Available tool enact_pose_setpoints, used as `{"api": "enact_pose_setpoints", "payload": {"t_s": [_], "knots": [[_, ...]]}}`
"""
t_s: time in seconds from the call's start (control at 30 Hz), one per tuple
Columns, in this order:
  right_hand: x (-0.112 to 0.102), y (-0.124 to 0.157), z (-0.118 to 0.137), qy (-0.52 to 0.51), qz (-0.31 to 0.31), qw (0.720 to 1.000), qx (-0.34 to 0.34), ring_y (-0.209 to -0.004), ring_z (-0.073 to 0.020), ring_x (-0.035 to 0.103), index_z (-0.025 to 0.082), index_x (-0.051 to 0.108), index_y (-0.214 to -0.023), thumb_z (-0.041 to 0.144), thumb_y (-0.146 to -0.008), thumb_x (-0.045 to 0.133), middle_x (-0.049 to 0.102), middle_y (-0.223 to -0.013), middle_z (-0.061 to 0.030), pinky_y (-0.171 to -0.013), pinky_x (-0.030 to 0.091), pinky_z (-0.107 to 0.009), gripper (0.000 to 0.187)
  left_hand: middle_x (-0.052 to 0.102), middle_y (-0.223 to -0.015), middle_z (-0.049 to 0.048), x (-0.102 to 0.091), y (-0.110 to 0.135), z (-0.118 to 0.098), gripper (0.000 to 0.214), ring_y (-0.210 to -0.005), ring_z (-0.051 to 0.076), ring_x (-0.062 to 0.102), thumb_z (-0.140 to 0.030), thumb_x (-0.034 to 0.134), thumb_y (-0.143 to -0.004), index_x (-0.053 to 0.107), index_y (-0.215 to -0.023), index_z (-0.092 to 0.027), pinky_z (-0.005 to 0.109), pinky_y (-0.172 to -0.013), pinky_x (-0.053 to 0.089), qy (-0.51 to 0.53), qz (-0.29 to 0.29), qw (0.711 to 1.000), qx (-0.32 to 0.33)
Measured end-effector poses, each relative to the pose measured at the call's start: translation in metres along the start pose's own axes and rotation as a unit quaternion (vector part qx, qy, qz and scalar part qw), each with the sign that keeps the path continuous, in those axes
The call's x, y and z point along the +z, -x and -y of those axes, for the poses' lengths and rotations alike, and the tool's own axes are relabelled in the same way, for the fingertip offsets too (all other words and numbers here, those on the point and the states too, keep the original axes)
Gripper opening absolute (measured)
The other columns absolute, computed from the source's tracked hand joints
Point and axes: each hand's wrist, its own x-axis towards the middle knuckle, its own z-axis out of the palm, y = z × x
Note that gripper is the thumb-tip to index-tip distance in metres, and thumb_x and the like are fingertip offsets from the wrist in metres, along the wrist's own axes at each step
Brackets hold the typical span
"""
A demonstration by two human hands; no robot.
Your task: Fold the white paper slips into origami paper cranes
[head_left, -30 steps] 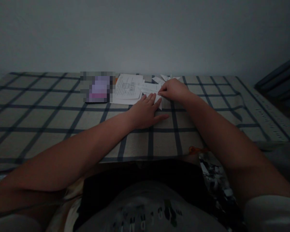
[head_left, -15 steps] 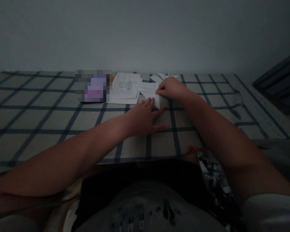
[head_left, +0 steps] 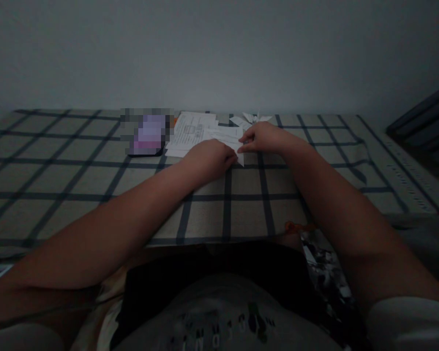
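A folded piece of white paper [head_left: 241,159] lies on the checked cloth, partly hidden under my fingers. My left hand [head_left: 211,158] has its fingers curled together at the paper's near left edge. From the other side my right hand [head_left: 265,137] pinches the paper's right edge between thumb and fingers. Just behind the right hand sits a pointed folded-paper shape [head_left: 252,118], like a star or flower. Printed sheets [head_left: 190,127] lie stacked beyond my left hand.
A dark-edged flat object with a purple, pixelated face [head_left: 149,134] stands left of the sheets. The checked tablecloth [head_left: 76,170] covers the table up to the grey wall [head_left: 219,53]. An orange item [head_left: 294,226] hangs at the near edge.
My left hand has gone from flat with spread fingers to curled in at the paper, moving slightly away from me. The right hand keeps its pinch, shifted slightly right.
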Motion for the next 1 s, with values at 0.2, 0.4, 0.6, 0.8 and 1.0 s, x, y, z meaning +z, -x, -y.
{"api": "enact_pose_setpoints", "payload": {"t_s": [0.2, 0.4, 0.6, 0.8, 1.0], "knots": [[0.0, -0.001, 0.002, 0.022, -0.001, 1.0, 0.008, -0.086, -0.0225, 0.07, 0.016, 0.085, -0.111, 0.038, -0.089, 0.084, 0.082, -0.1, -0.0101, -0.075, 0.045, -0.034, 0.031, 0.075, -0.141, 0.0161, 0.008, 0.01, -0.017, 0.052, -0.123, 0.034, 0.074, -0.037, 0.036, -0.111, 0.074, -0.136, -0.011, 0.043, -0.092, 0.059, -0.048, 0.001, 0.999, 0.018], [0.001, -0.001, 0.002, 0.03, -0.006, 0.999, 0.015, -0.09, -0.0214, 0.068, 0.017, 0.08, -0.122, 0.036, -0.089, 0.084, 0.078, -0.105, -0.0083, -0.076, 0.045, -0.031, 0.038, 0.072, -0.146, 0.0188, 0.011, 0.006, -0.01, 0.058, -0.133, 0.035, 0.07, -0.038, 0.032, -0.114, 0.07, -0.142, -0.005, 0.044, -0.106, 0.056, -0.05, 0.007, 0.999, -0.007], [0.001, 0.0, 0.001, 0.03, -0.003, 0.999, 0.014, -0.093, -0.0226, 0.069, 0.017, 0.079, -0.125, 0.037, -0.09, 0.084, 0.077, -0.108, -0.0092, -0.079, 0.047, -0.032, 0.04, 0.074, -0.142, 0.0193, 0.012, 0.003, -0.007, 0.056, -0.129, 0.035, 0.072, -0.037, 0.033, -0.114, 0.07, -0.141, -0.004, 0.043, -0.104, 0.057, -0.054, 0.001, 0.998, -0.015], [0.004, -0.001, 0.0, 0.019, -0.009, 1.0, 0.019, -0.093, -0.022, 0.069, 0.018, 0.079, -0.123, 0.036, -0.088, 0.085, 0.078, -0.11, -0.0084, -0.082, 0.047, -0.032, 0.04, 0.078, -0.133, 0.0201, 0.01, 0.0, -0.003, 0.057, -0.124, 0.034, 0.074, -0.036, 0.03, -0.114, 0.074, -0.134, -0.005, 0.041, -0.103, 0.056, -0.055, 0.009, 0.998, -0.015], [0.004, -0.002, -0.002, 0.014, -0.008, 1.0, 0.012, -0.09, -0.0204, 0.067, 0.017, 0.078, -0.124, 0.036, -0.089, 0.084, 0.077, -0.109, -0.0082, -0.077, 0.045, -0.03, 0.04, 0.081, -0.125, 0.0181, 0.006, -0.001, 0.002, 0.05, -0.117, 0.032, 0.076, -0.037, 0.038, -0.111, 0.077, -0.127, -0.01, 0.039, -0.097, 0.056, -0.041, 0.013, 0.999, -0.019]]}}
